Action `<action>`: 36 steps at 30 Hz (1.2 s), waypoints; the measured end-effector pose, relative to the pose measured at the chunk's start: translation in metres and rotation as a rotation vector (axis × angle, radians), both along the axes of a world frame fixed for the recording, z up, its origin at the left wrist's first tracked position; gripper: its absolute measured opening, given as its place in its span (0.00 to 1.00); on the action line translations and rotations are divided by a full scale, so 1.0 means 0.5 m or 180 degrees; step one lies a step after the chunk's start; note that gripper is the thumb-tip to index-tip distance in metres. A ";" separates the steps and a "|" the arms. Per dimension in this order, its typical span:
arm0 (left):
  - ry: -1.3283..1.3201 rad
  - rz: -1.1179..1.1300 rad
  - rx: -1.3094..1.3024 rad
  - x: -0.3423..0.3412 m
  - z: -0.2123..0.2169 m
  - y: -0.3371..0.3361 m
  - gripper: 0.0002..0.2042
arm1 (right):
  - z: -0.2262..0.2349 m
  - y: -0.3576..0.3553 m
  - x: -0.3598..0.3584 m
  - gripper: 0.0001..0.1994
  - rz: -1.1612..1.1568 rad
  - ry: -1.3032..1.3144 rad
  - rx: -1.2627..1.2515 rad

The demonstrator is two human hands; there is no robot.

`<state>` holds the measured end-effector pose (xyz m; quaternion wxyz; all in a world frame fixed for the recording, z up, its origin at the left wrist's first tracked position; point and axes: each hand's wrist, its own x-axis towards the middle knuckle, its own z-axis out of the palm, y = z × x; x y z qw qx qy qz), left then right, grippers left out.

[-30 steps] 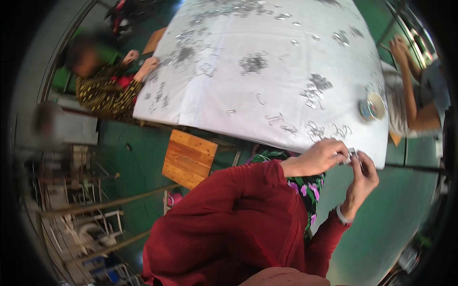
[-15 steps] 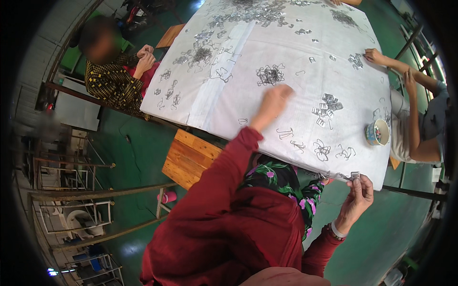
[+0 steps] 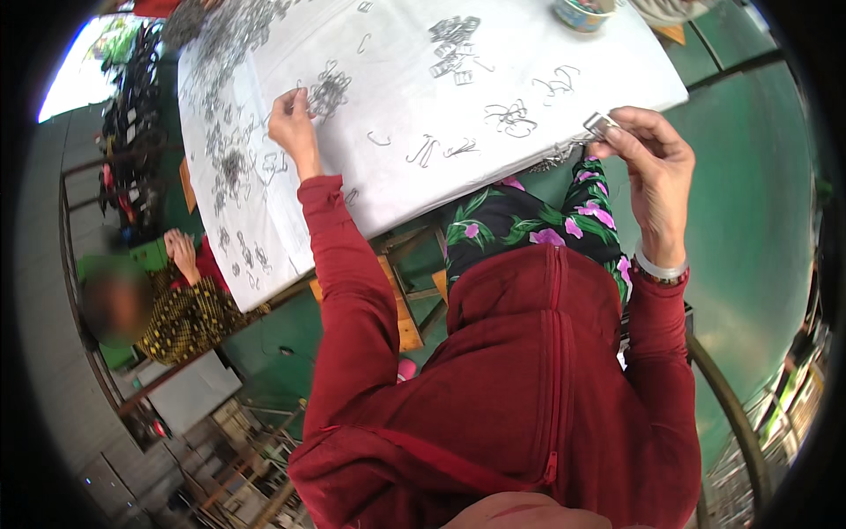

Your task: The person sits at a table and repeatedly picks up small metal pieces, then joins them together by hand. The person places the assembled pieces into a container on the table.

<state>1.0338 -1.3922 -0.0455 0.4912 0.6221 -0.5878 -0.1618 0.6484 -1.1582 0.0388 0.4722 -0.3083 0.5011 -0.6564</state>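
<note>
While a co-worker in a yellow-patterned top (image 3: 189, 317) sits at the far left edge of the white cloth-covered table (image 3: 414, 167), a hand (image 3: 182, 253) raised to that edge, loose bent wire pieces lie scattered across the cloth on that side. Dense heap of grey wire clips (image 3: 233, 35) toward the far left corner of the table. Left hand (image 3: 291, 123), red sleeve stretched out over the table, fingertips pinched narrow on a small tangle of silver wire clips (image 3: 328, 88) lying on the cloth; whether any piece is lifted cannot be told. Single bent wires (image 3: 432, 150) lie just right of that hand, near the table's near edge. More tangled wire (image 3: 511, 115) further right, and a cluster of flat rectangular metal clips (image 3: 454, 48) beyond it. Round tin with a coloured band (image 3: 583, 12) at the table's far right edge, cut off by the frame. Right hand (image 3: 652, 172) held up just off the table's near right corner, thumb and fingers closed on a small rectangular metal clip (image 3: 601, 124), clear of the cloth. Pale bangle (image 3: 659, 269) on that wrist. Green floor (image 3: 749, 229) right of the table.
</note>
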 end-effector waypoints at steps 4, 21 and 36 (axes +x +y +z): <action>0.0678 -0.0852 0.0143 -0.129 0.068 0.046 0.07 | -0.017 0.004 -0.009 0.09 -0.0007 -0.0066 -0.0105; -0.0072 -0.3578 -0.0707 -0.613 0.212 0.302 0.06 | 0.014 0.041 -0.063 0.09 -0.0983 0.0327 -0.0239; 0.1472 -0.5216 -0.0713 -0.752 0.447 0.439 0.06 | 0.255 0.261 -0.121 0.06 -0.1802 0.1589 -0.0960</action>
